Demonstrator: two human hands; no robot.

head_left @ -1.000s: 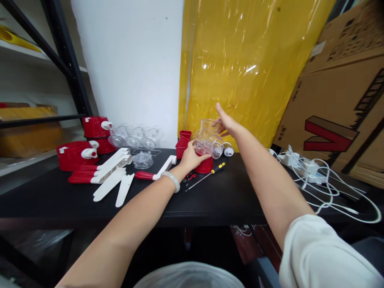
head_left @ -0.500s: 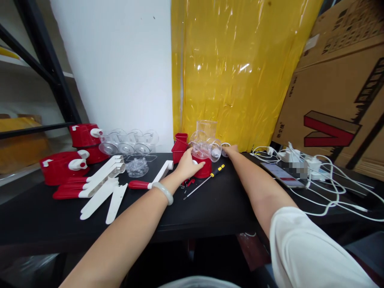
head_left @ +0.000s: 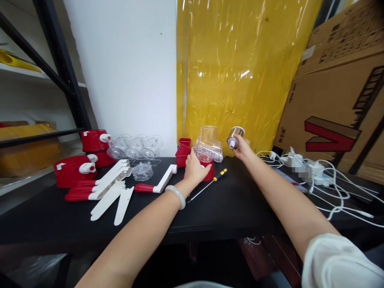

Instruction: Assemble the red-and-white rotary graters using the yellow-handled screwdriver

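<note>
My right hand (head_left: pixel 242 149) is raised above the table, its fingers closed round a metal grater drum (head_left: pixel 235 136) with white ends. To its left stands a rotary grater body (head_left: pixel 209 150), a clear housing with an upright chute on a red base (head_left: pixel 210 173). My left hand (head_left: pixel 195 167) holds this body from its left side, thumb in front of the red base; some fingertips are hidden behind it. Touching or close behind that hand is a red hopper-shaped part (head_left: pixel 183 152). A screwdriver (head_left: pixel 207 186) with a yellow and black handle lies in front of the base.
White crank handles with red grips (head_left: pixel 102 186) lie at left, beside red bases (head_left: pixel 73 172) and clear housings (head_left: pixel 132 148). Another crank (head_left: pixel 159 183) lies nearer the middle. White cables (head_left: pixel 336 184) and a phone (head_left: pixel 289 179) are at right, before a cardboard box (head_left: pixel 333 104).
My right hand has lifted the grater drum from the back of the table. Under my left hand the clear housing has turned, its round opening now facing more to the right.
</note>
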